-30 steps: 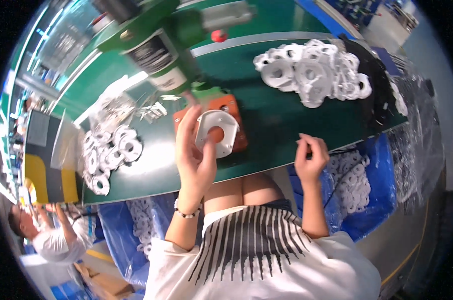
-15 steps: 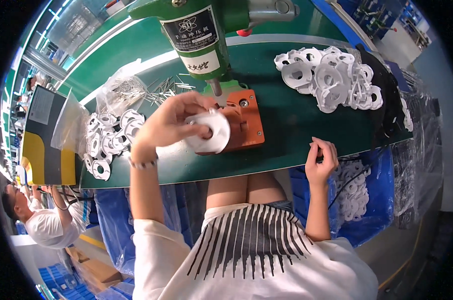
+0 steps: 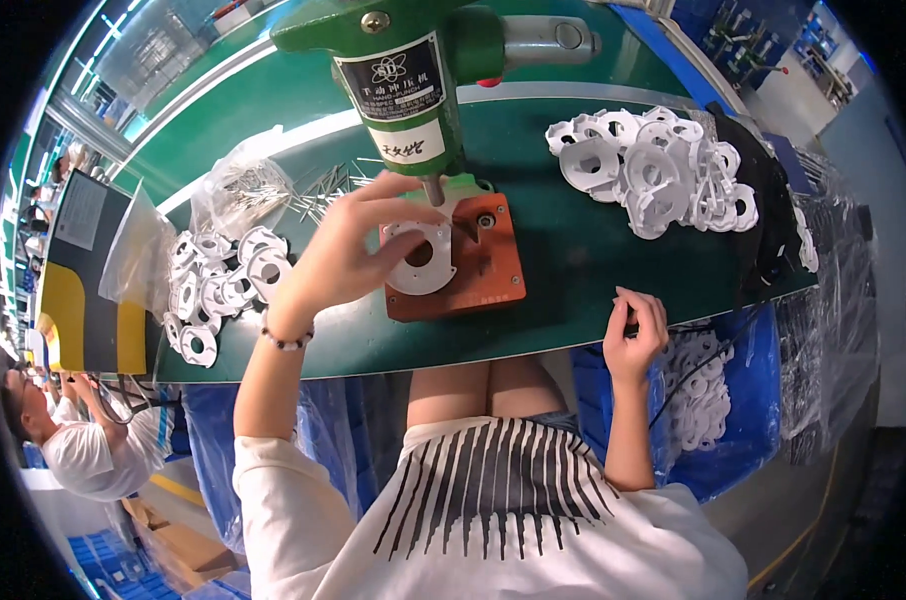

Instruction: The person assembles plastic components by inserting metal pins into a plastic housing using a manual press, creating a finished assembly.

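My left hand (image 3: 358, 235) has its thumb and fingers closed on a white plastic ring-shaped part (image 3: 430, 272), which has a large round hole. The part lies against the left side of an orange metal fixture block (image 3: 493, 285). Right above stands a green hand press (image 3: 413, 110), its steel ram (image 3: 433, 190) close to the part's far edge and my fingertips. My right hand (image 3: 635, 335) hovers over the table's near edge, fingers curled and thumb close to them. Whatever it may hold is too small to make out.
A pile of white plastic parts (image 3: 658, 170) lies at the far right beside black cloth (image 3: 763, 250). More white parts (image 3: 213, 290) sit at the left, near a bag of thin metal pins (image 3: 238, 190). Blue bins (image 3: 743, 420) stand below the table; a person (image 3: 93, 450) works at left.
The white ring part has moved from tilted in the air above the fixture down onto it, my left hand moving with it. My right hand stays near the table edge, fingers curled.
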`<state>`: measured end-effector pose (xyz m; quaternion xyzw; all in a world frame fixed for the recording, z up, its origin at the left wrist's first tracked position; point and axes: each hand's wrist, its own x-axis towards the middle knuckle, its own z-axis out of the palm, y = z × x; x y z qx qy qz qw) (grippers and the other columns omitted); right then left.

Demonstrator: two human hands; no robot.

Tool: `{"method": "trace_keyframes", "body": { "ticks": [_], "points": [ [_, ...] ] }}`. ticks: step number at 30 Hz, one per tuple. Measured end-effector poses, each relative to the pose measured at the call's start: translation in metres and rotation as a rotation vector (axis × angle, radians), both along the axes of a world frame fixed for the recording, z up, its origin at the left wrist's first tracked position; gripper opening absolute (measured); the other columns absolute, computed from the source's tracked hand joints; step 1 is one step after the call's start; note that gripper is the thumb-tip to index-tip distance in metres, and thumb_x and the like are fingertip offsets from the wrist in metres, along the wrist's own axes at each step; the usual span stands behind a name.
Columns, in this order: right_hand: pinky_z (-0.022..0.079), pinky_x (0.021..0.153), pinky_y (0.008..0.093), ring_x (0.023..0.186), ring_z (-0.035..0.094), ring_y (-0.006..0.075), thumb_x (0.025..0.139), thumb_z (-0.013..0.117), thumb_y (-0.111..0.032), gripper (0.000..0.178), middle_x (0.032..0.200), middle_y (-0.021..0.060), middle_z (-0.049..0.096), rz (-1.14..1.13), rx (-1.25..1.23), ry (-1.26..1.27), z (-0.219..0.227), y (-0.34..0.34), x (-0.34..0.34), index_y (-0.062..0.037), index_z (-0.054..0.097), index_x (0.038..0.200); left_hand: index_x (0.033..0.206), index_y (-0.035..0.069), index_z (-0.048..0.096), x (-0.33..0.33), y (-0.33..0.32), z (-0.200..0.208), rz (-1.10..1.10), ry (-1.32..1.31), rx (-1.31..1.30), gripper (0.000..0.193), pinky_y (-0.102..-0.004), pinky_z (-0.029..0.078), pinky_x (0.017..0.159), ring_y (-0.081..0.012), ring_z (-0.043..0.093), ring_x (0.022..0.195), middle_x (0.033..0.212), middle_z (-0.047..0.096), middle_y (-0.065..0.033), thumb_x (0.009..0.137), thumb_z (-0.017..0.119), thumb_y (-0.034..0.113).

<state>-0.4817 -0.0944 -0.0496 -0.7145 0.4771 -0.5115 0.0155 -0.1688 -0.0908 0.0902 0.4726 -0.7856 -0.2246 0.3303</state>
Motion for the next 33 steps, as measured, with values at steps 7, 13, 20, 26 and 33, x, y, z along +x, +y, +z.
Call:
{"method": "trace_keyframes", "body": {
  "ticks": [7,13,20,26,33],
  "points": [
    [0.041,0.057,0.0309,0.061,0.054,0.0223,0.078,0.057,-0.003,0.009,0.076,0.0075,0.061,-0.001,0.026,0.024,0.0,-0.002,0.001,-0.0036,0.063,0.086,0.107,0.005,0.061,0.0,0.028,-0.029,0.031,-0.066,-0.011,0.035,-0.0381,0.04,0.096,-0.0335,0.048,0.116,0.127,0.05,-0.0144,0.073,0.065,0.003],
    [0.042,0.059,0.0321,0.065,0.056,0.0232,0.078,0.057,-0.003,0.009,0.077,0.0076,0.062,0.001,0.017,0.026,-0.001,-0.002,0.001,-0.0037,0.063,0.085,0.113,0.002,0.056,-0.025,0.028,-0.026,0.176,-0.313,-0.181,0.046,-0.0424,0.036,0.099,-0.0329,0.043,0.12,0.123,0.053,-0.0121,0.069,0.07,0.009],
    [0.042,0.058,0.0318,0.065,0.056,0.0231,0.079,0.057,-0.004,0.008,0.079,0.0078,0.062,-0.001,0.017,0.024,-0.003,-0.001,0.0,-0.0033,0.063,0.085,0.107,0.002,0.059,-0.015,0.021,-0.023,0.056,-0.32,-0.11,0.038,-0.0434,0.032,0.101,-0.0315,0.041,0.122,0.12,0.055,-0.0112,0.07,0.063,0.003],
    [0.042,0.058,0.0307,0.064,0.056,0.022,0.079,0.058,-0.004,0.008,0.079,0.008,0.063,-0.008,0.031,0.024,0.0,0.0,-0.001,-0.003,0.063,0.085,0.099,0.003,0.063,-0.02,0.018,-0.012,0.067,-0.491,-0.208,0.032,-0.0434,0.035,0.098,-0.0313,0.046,0.117,0.112,0.06,-0.0094,0.068,0.056,-0.002],
    [0.042,0.059,0.0313,0.065,0.056,0.0232,0.078,0.057,-0.002,0.009,0.079,0.0083,0.063,0.01,0.016,0.03,-0.001,-0.001,0.001,-0.003,0.063,0.085,0.094,0.0,0.063,-0.029,0.019,-0.016,0.089,-0.747,-0.353,0.03,-0.041,0.038,0.096,-0.0291,0.045,0.116,0.109,0.06,-0.0084,0.065,0.056,-0.001]
  ]
}}
